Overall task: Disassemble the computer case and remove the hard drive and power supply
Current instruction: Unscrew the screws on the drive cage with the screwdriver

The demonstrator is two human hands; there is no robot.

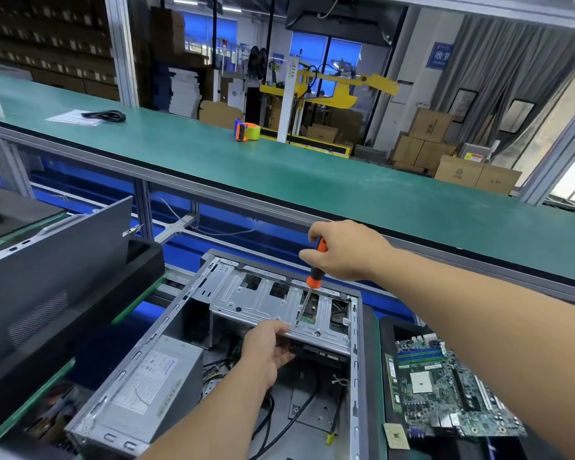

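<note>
Left hand (pixel 269 347) cups drive cage (pixel 281 305) front edge inside open computer case (pixel 193 293), fingers curled beneath. Right hand (pixel 341 250) grips orange screwdriver (pixel 312 277), tip on cage screw. Power supply (pixel 146 380) still installed, near-left. Advice: keep shaft square, press firmly, support the cage.

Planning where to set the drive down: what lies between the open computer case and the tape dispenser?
In the head view, a blue lower level, then the aluminium rail and bare green belt before the tape dispenser; computer case.
</note>
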